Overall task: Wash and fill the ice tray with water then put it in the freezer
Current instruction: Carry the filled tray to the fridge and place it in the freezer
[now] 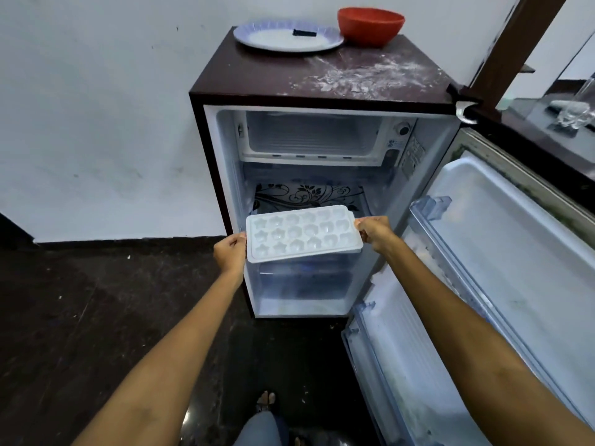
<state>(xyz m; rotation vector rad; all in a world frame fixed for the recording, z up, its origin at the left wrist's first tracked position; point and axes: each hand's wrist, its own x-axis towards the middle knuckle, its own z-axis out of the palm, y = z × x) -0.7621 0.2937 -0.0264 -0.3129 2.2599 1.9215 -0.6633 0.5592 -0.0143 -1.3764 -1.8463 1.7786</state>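
Here, nearest the camera, two bare arms reach forward. The left hand and the right hand each pinch one short end of the single white ice tray, fingers curled round its rim. It hangs in the air before the open fridge, level with the middle shelf and below the freezer compartment. It tilts slightly, left end lower; whether its three rows of star and heart cells hold water I cannot tell. If they do, lifting it unevenly towards the freezer could likely spill some, and its far edge might catch the freezer's lip. Beyond, the swung-open door stands right. On top sit one plate and one red bowl.
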